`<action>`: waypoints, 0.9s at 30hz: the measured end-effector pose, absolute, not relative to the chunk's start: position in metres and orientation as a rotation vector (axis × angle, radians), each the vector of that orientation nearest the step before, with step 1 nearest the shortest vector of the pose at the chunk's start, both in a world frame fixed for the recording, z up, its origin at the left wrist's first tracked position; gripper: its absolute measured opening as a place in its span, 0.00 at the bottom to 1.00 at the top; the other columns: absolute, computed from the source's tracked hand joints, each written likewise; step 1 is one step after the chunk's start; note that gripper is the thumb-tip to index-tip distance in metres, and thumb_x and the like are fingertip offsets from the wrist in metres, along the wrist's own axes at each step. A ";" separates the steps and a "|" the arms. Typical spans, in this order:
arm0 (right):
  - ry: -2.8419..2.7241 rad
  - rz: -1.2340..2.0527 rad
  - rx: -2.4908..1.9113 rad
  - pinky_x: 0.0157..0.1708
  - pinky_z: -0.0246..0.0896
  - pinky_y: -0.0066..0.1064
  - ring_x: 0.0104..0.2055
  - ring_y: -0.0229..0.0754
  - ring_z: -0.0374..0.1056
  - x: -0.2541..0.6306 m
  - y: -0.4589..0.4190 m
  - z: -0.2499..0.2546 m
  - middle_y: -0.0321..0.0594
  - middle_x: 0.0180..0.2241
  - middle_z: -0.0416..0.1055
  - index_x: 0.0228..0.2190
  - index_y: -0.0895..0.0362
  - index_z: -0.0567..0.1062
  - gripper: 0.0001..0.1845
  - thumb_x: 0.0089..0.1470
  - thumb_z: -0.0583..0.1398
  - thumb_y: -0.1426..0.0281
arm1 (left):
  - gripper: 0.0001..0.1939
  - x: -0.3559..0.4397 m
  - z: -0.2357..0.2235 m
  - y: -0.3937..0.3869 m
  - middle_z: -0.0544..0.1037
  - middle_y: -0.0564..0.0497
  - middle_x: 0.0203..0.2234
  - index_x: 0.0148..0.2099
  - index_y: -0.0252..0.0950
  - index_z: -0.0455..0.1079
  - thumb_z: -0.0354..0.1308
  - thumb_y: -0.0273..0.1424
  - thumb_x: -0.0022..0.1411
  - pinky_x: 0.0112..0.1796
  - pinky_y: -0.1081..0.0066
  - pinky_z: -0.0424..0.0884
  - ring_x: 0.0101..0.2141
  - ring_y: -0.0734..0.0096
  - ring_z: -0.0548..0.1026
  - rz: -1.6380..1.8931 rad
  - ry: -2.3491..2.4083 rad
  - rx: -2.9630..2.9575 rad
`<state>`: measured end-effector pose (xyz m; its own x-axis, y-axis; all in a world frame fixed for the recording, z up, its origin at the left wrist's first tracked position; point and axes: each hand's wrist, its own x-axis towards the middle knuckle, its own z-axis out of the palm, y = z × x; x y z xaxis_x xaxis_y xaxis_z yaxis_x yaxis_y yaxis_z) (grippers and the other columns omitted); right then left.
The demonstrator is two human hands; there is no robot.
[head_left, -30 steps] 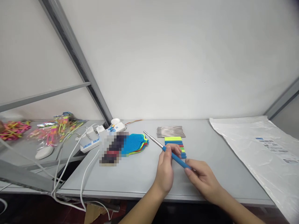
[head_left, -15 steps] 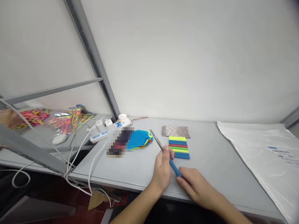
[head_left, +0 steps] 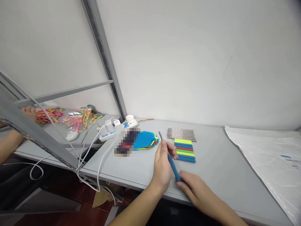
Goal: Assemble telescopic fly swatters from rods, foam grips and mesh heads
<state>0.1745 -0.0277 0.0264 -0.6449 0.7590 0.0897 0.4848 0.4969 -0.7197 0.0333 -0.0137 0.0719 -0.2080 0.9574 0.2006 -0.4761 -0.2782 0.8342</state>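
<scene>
My left hand [head_left: 162,164] is closed around a silver metal rod [head_left: 161,136], whose tip sticks out above the thumb. A blue tubular handle [head_left: 174,168] sits at the rod's lower end. My right hand [head_left: 196,188] pinches the bottom end of this handle. Just beyond my hands lies a row of handle tubes [head_left: 185,149] in yellow, blue, red and green. Several silver rods [head_left: 181,134] are lined up side by side behind them. To the left is a stack of perforated fly swatter heads [head_left: 144,140], with a blue one on top.
A white plastic bag [head_left: 261,150] covers the right of the grey table [head_left: 218,175]. Power strips [head_left: 108,134] and white cables [head_left: 100,163] lie left, by a metal frame [head_left: 103,47]. Beyond it, another person's hand [head_left: 30,113] is near pink and yellow pieces [head_left: 50,115].
My left hand has slid up the rod, so less of the rod shows above it. My right hand stays on the handle's end. The view has shifted slightly left.
</scene>
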 end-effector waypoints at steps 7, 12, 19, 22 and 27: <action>-2.360 0.925 -0.996 0.38 0.59 0.30 0.36 0.38 0.64 0.170 -0.024 0.028 0.35 0.34 0.68 0.34 0.53 0.69 0.11 0.64 0.49 0.66 | 0.06 0.006 0.075 0.005 0.62 0.58 0.25 0.42 0.40 0.60 0.51 0.36 0.67 0.32 0.73 0.63 0.25 0.79 0.62 1.843 0.769 1.144; -2.396 0.870 -0.986 0.38 0.59 0.29 0.36 0.38 0.64 0.171 -0.025 0.027 0.36 0.34 0.67 0.34 0.53 0.69 0.10 0.64 0.49 0.67 | 0.13 -0.005 0.066 0.021 0.57 0.58 0.22 0.39 0.37 0.64 0.47 0.41 0.68 0.29 0.74 0.60 0.24 0.77 0.58 1.722 0.903 1.245; -2.435 0.811 -0.998 0.37 0.59 0.29 0.36 0.38 0.63 0.171 -0.023 0.025 0.36 0.34 0.67 0.34 0.54 0.69 0.10 0.64 0.49 0.69 | 0.20 -0.004 0.059 0.032 0.53 0.58 0.21 0.28 0.38 0.52 0.43 0.45 0.69 0.25 0.73 0.56 0.22 0.77 0.54 1.706 0.906 1.312; -2.448 0.796 -1.003 0.37 0.59 0.29 0.35 0.38 0.63 0.171 -0.022 0.023 0.36 0.33 0.67 0.33 0.54 0.69 0.09 0.63 0.50 0.68 | 0.19 -0.004 0.056 0.032 0.54 0.58 0.21 0.29 0.38 0.52 0.41 0.43 0.70 0.26 0.73 0.57 0.22 0.77 0.55 1.656 0.971 1.406; -2.454 0.796 -1.012 0.36 0.59 0.29 0.35 0.38 0.63 0.171 -0.021 0.021 0.36 0.33 0.66 0.32 0.54 0.68 0.09 0.63 0.51 0.68 | 0.18 -0.005 0.052 0.031 0.55 0.58 0.21 0.30 0.38 0.54 0.40 0.42 0.70 0.31 0.71 0.65 0.24 0.75 0.60 1.591 0.986 1.494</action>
<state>0.1714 -0.0210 0.0215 -0.6745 0.7288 0.1177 0.5210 0.5829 -0.6235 -0.0047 0.0312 0.0517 -0.0590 0.8965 0.4391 -0.0057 -0.4402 0.8979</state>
